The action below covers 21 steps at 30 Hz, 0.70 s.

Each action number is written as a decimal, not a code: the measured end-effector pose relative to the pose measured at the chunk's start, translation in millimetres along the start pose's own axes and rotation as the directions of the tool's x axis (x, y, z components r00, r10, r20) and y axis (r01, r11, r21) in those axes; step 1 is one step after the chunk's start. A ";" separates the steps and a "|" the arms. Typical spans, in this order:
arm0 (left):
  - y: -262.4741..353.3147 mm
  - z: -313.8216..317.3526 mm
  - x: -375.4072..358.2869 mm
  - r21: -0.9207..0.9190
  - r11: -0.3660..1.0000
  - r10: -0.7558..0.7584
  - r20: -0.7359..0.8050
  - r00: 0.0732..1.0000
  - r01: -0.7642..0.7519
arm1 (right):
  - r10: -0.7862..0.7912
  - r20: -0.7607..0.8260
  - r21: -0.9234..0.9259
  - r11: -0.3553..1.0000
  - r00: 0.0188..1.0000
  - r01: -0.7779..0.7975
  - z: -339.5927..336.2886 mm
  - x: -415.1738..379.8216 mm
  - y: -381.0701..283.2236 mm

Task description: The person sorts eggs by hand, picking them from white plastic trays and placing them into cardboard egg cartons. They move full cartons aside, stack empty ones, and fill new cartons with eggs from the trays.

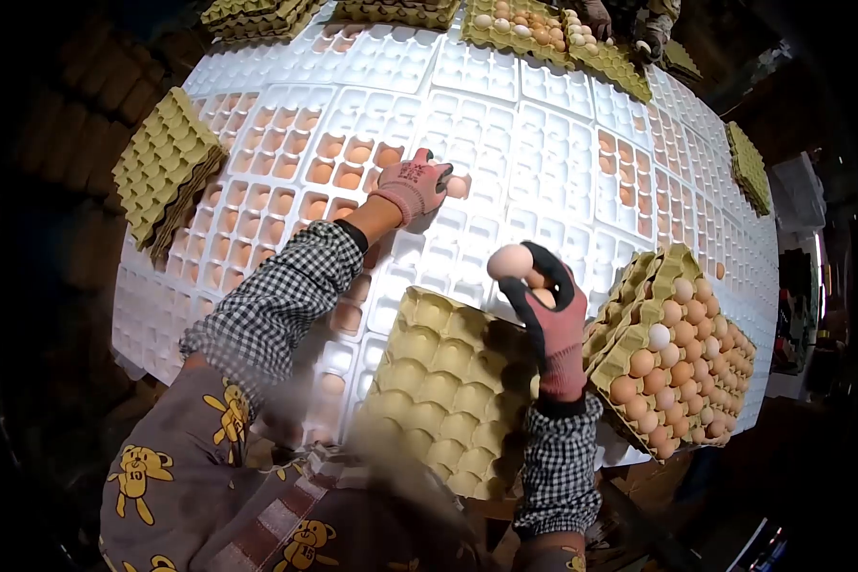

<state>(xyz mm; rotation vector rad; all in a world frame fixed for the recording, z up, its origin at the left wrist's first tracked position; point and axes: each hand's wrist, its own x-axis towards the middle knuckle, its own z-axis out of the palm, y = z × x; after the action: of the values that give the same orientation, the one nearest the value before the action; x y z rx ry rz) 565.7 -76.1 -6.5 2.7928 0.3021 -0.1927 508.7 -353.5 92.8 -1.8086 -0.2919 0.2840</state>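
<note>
My left hand [416, 187], in a pink glove with dark fingers, reaches over the white plastic trays [467, 124]. Its fingers curl down around an egg [459, 186], which shows at their right side; the fingertips are partly hidden. Closer to me, my right hand [555, 319] wears the same kind of glove and is closed on several eggs. One pale brown egg [511, 261] sticks out at the fingertips, and others sit between fingers and palm. Below lies an egg carton tray [439, 381] of yellowish pulp, with bare cups where it shows.
Stacked pulp trays full of eggs [677, 353] stand at the right. More pulp trays [167, 162] are stacked at the left, and others lie along the far edge. Brown eggs [350, 178] fill several white trays. Another person's hand [650, 46] is at the far right.
</note>
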 end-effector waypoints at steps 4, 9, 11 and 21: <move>-15.8 3.1 31.6 -0.267 0.961 0.021 -0.164 0.986 -0.065 | -0.052 -0.050 -0.291 0.956 0.997 0.036 49.3 118.0 38.6; -32.2 32.7 39.4 0.048 0.994 0.112 -0.300 0.947 -0.102 | 0.140 -0.061 -0.653 0.743 0.988 -0.146 98.0 192.9 64.4; -38.2 40.3 38.7 0.037 0.994 0.113 -0.302 0.947 -0.107 | 0.099 0.005 -0.825 0.563 0.995 -0.052 103.0 193.3 73.4; -52.2 8.8 -156.9 -0.683 0.700 0.022 -0.271 0.962 -0.208 | -0.096 -0.180 -0.428 0.904 0.979 0.010 -15.2 -59.0 8.0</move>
<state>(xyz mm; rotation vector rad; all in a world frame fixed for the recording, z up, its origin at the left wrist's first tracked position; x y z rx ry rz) 400.9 -59.8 -4.5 2.0377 0.1940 0.2608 458.9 -389.6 91.2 -2.2387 -0.2772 -0.0052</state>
